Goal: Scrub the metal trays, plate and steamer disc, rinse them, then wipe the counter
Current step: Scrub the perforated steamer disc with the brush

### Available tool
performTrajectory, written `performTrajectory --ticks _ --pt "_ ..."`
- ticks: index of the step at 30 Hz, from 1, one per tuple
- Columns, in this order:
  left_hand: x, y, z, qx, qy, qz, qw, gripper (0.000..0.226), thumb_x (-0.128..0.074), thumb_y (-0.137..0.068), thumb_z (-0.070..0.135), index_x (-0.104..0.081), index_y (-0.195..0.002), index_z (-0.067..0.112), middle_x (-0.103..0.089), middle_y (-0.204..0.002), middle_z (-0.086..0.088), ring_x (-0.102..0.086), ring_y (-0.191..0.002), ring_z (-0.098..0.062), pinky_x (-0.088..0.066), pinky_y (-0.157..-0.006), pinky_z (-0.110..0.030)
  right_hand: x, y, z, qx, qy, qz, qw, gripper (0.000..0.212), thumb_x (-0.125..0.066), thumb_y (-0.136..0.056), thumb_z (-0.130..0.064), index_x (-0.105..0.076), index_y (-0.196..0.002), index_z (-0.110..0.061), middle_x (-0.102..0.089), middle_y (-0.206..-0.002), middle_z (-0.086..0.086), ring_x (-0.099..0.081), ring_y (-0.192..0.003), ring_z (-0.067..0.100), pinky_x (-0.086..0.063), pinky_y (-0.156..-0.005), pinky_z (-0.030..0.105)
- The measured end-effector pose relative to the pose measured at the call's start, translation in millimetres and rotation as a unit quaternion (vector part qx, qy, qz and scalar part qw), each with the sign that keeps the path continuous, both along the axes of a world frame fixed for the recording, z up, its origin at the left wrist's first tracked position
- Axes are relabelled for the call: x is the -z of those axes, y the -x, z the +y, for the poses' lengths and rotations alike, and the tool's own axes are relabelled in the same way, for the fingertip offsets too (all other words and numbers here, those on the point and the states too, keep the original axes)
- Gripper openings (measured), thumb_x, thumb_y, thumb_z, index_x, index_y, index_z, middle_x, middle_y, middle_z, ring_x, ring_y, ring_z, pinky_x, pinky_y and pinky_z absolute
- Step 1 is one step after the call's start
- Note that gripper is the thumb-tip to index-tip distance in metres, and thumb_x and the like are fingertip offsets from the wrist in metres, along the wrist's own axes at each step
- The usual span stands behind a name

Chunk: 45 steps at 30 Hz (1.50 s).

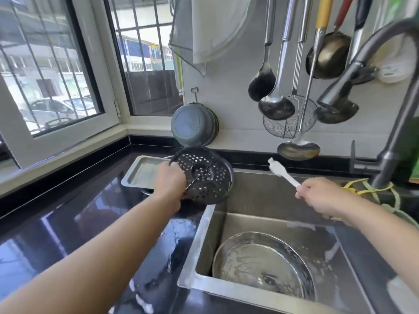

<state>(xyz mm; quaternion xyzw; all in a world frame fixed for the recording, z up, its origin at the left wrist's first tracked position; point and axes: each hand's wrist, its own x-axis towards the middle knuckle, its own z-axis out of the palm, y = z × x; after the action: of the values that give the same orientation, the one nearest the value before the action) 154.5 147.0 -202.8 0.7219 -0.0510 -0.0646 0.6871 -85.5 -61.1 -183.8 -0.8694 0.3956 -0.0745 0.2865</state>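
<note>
My left hand [169,182] grips the perforated metal steamer disc [208,175] by its left edge and holds it tilted above the black counter, beside the sink's left rim. Behind the disc a rectangular metal tray [140,169] lies on the counter. My right hand [322,196] holds a white brush [282,172] by its handle over the back of the sink, bristle end pointing toward the disc but apart from it. A round metal plate [260,261], wet and soapy, lies in the steel sink [197,243].
The wet black counter [79,223] stretches left toward the window. A grey faucet [371,87] arches over the sink at the right. Ladles and a wire skimmer [288,118] hang on the wall, a grey basin [193,126] below a hook. A yellow-green cord [371,191] lies behind the sink.
</note>
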Motion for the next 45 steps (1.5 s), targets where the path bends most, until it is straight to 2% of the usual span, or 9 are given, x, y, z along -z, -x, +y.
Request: performTrajectory --ticks 4,8,12,16,19,33,37,40,45 --pt "56.8 56.7 -42.3 0.069 0.043 0.066 0.994 0.023 -0.045 -0.096 0.030 -0.050 -0.081 0.013 -0.049 -0.077 -0.012 -0.047 -0.073 -0.024 -0.046 -0.073 -0.043 28.4 27.0 -21.9 0.044 0.030 -0.029 0.998 0.027 -0.047 -0.105 -0.020 -0.056 -0.080 -0.013 -0.055 -0.071 0.008 -0.049 -0.064 0.027 -0.032 -0.057 0.033" --pt "100.4 97.2 -78.5 0.153 0.085 0.227 0.958 0.020 -0.049 -0.104 0.024 -0.060 -0.104 0.006 -0.068 -0.108 -0.025 -0.067 -0.093 -0.033 -0.056 -0.089 -0.061 67.4 23.9 -23.9 0.054 0.010 -0.041 0.998 0.013 -0.045 -0.106 -0.028 -0.055 -0.113 -0.024 -0.066 -0.099 0.002 -0.062 -0.087 0.023 -0.049 -0.077 0.037" --pt "103.2 100.8 -85.0 0.216 0.125 0.293 0.923 0.024 -0.047 -0.100 -0.009 -0.059 -0.121 -0.004 -0.068 -0.114 -0.027 -0.069 -0.094 -0.038 -0.063 -0.070 -0.054 86.4 23.5 -30.5 0.067 -0.006 -0.078 0.995 0.020 -0.046 -0.106 -0.026 -0.061 -0.119 -0.021 -0.064 -0.113 0.003 -0.059 -0.108 0.029 -0.048 -0.091 0.039" --pt "90.6 105.2 -76.1 0.160 -0.044 -0.008 0.986 0.016 -0.062 -0.092 0.003 -0.068 -0.097 0.017 -0.073 -0.086 -0.006 -0.069 -0.080 -0.022 -0.059 -0.072 -0.036 88.9 25.5 -41.9 0.070 -0.016 -0.096 0.993 0.017 -0.047 -0.105 -0.027 -0.059 -0.097 -0.018 -0.064 -0.092 0.004 -0.060 -0.093 0.031 -0.049 -0.084 0.041" --pt "78.8 114.6 -67.0 0.136 -0.166 -0.205 0.955 0.023 -0.060 -0.097 0.003 -0.074 -0.099 0.022 -0.066 -0.075 0.016 -0.061 -0.075 0.001 -0.042 -0.064 -0.008 94.5 28.4 -48.8 0.070 -0.019 -0.095 0.993 0.020 -0.048 -0.104 -0.028 -0.063 -0.094 -0.020 -0.064 -0.082 0.000 -0.060 -0.085 0.029 -0.048 -0.078 0.039" --pt "82.6 111.1 -80.3 0.149 -0.223 -0.303 0.914 0.021 -0.055 -0.102 0.010 -0.072 -0.097 0.021 -0.067 -0.078 0.007 -0.061 -0.078 -0.012 -0.039 -0.064 -0.029 100.5 29.6 -52.2 0.054 -0.045 -0.069 0.995 0.017 -0.049 -0.103 -0.029 -0.065 -0.099 -0.023 -0.067 -0.091 0.004 -0.055 -0.081 0.025 -0.048 -0.075 0.039" --pt "85.6 104.8 -81.1 0.131 -0.187 -0.215 0.949 0.019 -0.054 -0.101 0.009 -0.068 -0.092 0.016 -0.068 -0.080 0.003 -0.061 -0.079 -0.012 -0.046 -0.067 -0.027 98.1 25.4 -49.7 0.054 -0.043 -0.070 0.995 0.018 -0.049 -0.103 -0.029 -0.065 -0.099 -0.022 -0.067 -0.090 0.005 -0.058 -0.085 0.029 -0.053 -0.082 0.046" --pt "84.2 101.3 -80.1 0.116 -0.038 0.001 0.993 0.020 -0.049 -0.102 0.005 -0.066 -0.096 0.015 -0.071 -0.092 -0.009 -0.065 -0.084 -0.027 -0.054 -0.079 -0.041 96.8 25.8 -46.4 0.053 -0.033 -0.084 0.995 0.018 -0.048 -0.104 -0.029 -0.064 -0.104 -0.021 -0.063 -0.088 0.001 -0.061 -0.091 0.031 -0.051 -0.081 0.043" --pt "71.9 103.3 -78.6 0.149 0.199 0.337 0.908 0.024 -0.040 -0.109 0.011 -0.062 -0.115 0.002 -0.074 -0.109 -0.021 -0.071 -0.099 -0.036 -0.054 -0.095 -0.058 88.2 26.2 -31.7 0.007 0.022 -0.155 0.988 0.039 -0.046 -0.107 -0.025 -0.047 -0.143 -0.039 -0.057 -0.083 -0.006 -0.057 -0.075 0.019 -0.052 -0.075 0.045"
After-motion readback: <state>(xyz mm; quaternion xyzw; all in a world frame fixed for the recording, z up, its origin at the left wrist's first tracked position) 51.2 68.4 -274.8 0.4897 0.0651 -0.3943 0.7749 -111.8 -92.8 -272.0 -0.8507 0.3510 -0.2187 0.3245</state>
